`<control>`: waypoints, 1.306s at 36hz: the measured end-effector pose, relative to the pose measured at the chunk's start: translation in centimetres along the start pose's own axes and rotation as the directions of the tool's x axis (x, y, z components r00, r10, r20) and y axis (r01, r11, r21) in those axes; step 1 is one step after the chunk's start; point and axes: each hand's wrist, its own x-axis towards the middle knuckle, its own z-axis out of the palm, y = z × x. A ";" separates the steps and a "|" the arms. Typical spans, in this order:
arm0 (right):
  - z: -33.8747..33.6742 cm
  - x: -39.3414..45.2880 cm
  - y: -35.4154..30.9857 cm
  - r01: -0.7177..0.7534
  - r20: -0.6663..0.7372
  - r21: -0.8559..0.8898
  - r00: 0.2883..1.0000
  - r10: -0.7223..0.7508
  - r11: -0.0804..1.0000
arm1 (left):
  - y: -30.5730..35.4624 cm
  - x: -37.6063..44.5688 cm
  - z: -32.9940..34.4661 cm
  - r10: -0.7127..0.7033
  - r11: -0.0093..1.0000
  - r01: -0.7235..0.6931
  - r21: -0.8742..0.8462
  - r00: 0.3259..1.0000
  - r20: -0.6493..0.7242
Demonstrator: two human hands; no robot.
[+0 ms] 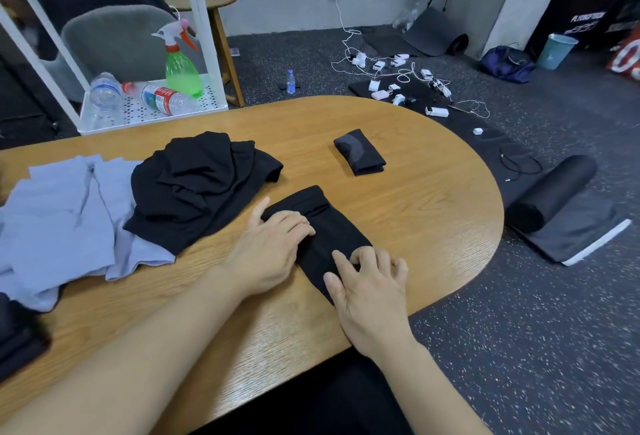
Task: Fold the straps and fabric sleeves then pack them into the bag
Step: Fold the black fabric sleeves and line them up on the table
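Note:
A black fabric sleeve [334, 230] lies flat on the wooden table [433, 192], running from near the table's front edge toward the middle. My left hand [266, 251] rests on its left side with the fingers curled over the fabric. My right hand [367, 289] lies on its near end, fingers bent and pinching the cloth. A folded black sleeve [360, 155] sits apart, farther back on the right. A loose heap of black fabric [204, 181] lies to the left. No bag is clearly in view on the table.
Pale blue garments [62, 219] spread over the table's left part, and dark cloth [14, 337] sits at the left edge. A white rack [145, 105] with bottles and a green spray bottle [181, 70] stands behind. Chargers, cables and rolled mats lie on the floor to the right.

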 end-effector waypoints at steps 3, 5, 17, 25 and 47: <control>-0.7 1.4 0.6 0.010 -0.054 0.096 0.999 -0.005 0.995 | 0.7 -0.4 0.3 -0.049 0.998 0.047 -0.038 0.998 -0.050; -1.1 2.8 1.1 0.025 -0.041 0.140 0.999 -0.019 0.990 | 1.9 -1.0 0.5 -0.133 0.988 0.119 -0.100 0.981 -0.140; -0.4 5.6 3.7 0.136 0.221 0.068 0.964 -0.148 0.988 | 4.7 -3.2 1.2 -0.303 0.950 0.296 -0.098 0.951 -0.058; -0.2 1.9 2.6 0.063 0.093 -0.005 0.994 -0.062 0.998 | 1.2 -3.4 0.2 -0.161 0.980 0.162 -0.112 0.987 0.021; -2.9 1.5 3.3 0.210 0.294 0.255 0.913 -0.283 0.944 | 0.7 -4.4 -0.7 0.069 0.996 -0.073 -0.059 0.996 -0.062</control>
